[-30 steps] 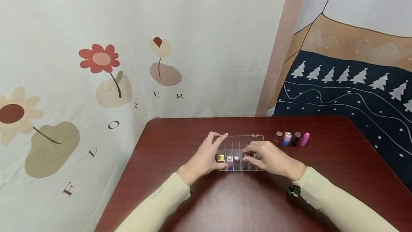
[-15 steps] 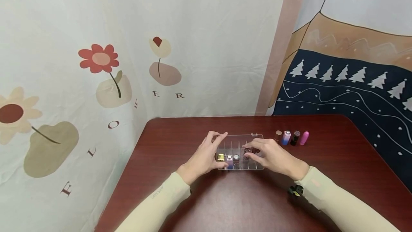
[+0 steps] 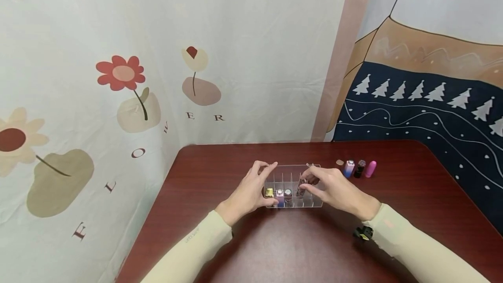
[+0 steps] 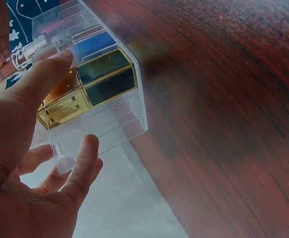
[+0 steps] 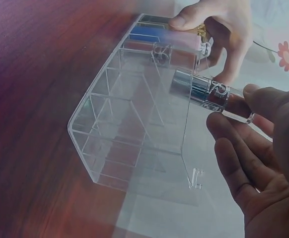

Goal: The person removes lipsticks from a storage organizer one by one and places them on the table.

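Note:
My left hand point(image 3: 248, 187) spans the left end of a clear compartment box point(image 3: 292, 168), thumb at the front edge and fingers toward the back. With thumb and fingertips my right hand point(image 3: 334, 187) pinches a lipstick point(image 5: 209, 92) by its clear end. This lipstick is tilted, its silver end reaching into the box opening in the right wrist view. A gold square-capped lipstick point(image 4: 67, 106), a pink-and-blue lipstick point(image 3: 280, 192) and a round silver-topped lipstick point(image 3: 288, 193) stand in compartments at the left. My left thumb lies over the gold one in the left wrist view.
Behind my right hand, a row on the reddish-brown table point(image 3: 220, 165) has a brown-topped tube point(image 3: 339, 162), a pink-and-blue lipstick point(image 3: 349, 168), a black tube point(image 3: 360, 169) and a bright pink tube point(image 3: 370, 169). Printed cloth point(image 3: 251, 56) hangs beyond the table.
My right hand has shifted slightly up and right, and more of the lipstick it pinches shows above the compartment. It covers more of the brown-topped tube. My left hand keeps its place.

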### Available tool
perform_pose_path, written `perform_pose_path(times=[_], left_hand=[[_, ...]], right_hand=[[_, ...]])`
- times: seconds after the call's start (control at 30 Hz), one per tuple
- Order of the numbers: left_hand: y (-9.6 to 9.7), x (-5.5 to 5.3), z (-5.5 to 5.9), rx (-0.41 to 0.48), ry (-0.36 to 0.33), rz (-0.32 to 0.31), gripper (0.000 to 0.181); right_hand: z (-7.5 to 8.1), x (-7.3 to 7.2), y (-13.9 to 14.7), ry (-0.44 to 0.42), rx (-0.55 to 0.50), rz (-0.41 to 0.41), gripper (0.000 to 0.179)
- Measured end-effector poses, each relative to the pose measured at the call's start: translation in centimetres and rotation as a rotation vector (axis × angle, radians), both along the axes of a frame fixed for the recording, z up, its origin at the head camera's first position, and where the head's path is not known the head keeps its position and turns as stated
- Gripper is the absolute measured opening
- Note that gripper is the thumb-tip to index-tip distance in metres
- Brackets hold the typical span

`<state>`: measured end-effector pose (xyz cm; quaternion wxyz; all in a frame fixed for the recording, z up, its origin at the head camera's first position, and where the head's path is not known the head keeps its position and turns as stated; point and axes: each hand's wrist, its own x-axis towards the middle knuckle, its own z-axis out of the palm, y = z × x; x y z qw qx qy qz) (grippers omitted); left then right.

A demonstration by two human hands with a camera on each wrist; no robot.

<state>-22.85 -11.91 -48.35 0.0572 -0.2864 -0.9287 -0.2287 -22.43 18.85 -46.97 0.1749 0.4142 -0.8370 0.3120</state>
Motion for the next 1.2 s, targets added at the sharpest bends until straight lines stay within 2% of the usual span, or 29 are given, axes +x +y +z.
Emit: perform_pose_path(times=[0.33,0.57,1.0,1.2], left_hand=[[0.0,0.0,0.0,0.006,0.01,0.001,0.115],[0.0,0.2,0.0,0.007,0.011,-0.01,0.115],[-0.1,0.2,-0.1,0.01,0.013,-0.015,0.115],[-0.1,0.2,-0.1,0.012,0.013,-0.01,0.115]], right_hand=[[0.6,0.1,0.5,0.057,-0.016,-0.015,0.034],[1.0,-0.1,1.1,0.132,-0.017,-0.032,0.038],[2.1,0.0,2.4,0.13,-0.078,-0.033,0.045],[2.6,0.0,3.3,0.147,-0.09,-0.062,0.044]])
